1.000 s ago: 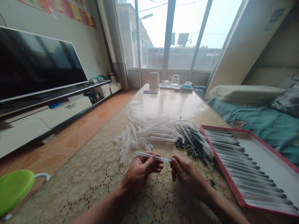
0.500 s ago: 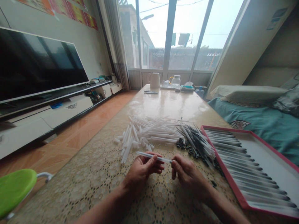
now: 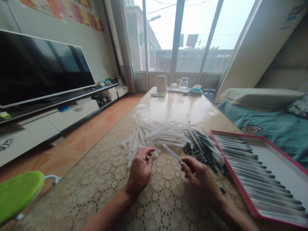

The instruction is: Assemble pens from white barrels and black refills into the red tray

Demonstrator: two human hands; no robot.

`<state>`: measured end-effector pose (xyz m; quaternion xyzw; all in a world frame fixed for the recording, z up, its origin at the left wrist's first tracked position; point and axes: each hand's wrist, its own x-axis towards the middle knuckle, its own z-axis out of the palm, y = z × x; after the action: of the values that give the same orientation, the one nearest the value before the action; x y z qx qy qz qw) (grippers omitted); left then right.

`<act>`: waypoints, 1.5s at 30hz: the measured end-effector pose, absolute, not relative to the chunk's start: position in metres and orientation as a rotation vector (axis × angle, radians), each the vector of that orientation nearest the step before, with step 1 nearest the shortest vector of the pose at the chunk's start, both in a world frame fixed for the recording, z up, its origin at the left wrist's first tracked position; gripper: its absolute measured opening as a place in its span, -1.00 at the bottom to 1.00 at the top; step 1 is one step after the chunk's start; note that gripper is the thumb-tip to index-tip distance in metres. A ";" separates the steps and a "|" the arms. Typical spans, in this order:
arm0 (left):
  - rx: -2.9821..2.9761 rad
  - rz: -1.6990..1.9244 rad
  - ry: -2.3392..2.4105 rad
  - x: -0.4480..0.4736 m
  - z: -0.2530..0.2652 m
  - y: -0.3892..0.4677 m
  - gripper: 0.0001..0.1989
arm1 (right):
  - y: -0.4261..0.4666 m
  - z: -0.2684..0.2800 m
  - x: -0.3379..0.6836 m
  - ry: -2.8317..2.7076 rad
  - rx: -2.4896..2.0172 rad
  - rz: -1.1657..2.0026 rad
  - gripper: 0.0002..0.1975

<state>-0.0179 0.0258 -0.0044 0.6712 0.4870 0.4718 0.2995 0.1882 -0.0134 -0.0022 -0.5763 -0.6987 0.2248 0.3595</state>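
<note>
My right hand (image 3: 198, 173) pinches a pen (image 3: 172, 152) by its dark end. The pen's pale barrel slants up and left from the fingertips. To the left, my left hand (image 3: 141, 166) has let go of the pen, its fingers curved and thumb apart, close to the near edge of a pile of white plastic pen barrels (image 3: 166, 131). Beside that pile lie a bundle of dark-tipped pen refills (image 3: 207, 144) and a small heap of black caps (image 3: 189, 148). A red-rimmed box (image 3: 240, 192) on the right contains a row of pens (image 3: 260, 179) with black ends.
The long table has a patterned cover (image 3: 166, 202). A beige jug (image 3: 161, 83), a glass pitcher (image 3: 183, 84) and a tissue pack (image 3: 195, 91) stand at its far end. A green stool (image 3: 21, 195) is at left; a teal-covered seat (image 3: 271, 123) lies to the right.
Both hands held the pen between them before. My left hand has released it and moved left toward the white barrels, while the right hand keeps the pen, now tilted upward.
</note>
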 end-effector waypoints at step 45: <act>0.981 1.087 0.970 -0.013 -0.005 0.033 -0.73 | -0.023 0.007 0.190 -1.931 -1.507 0.307 -0.89</act>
<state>-0.0131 0.0330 -0.0054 0.4299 0.4248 0.4761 0.6387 0.1896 -0.0232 0.0067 -0.5761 -0.7384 0.1175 0.3301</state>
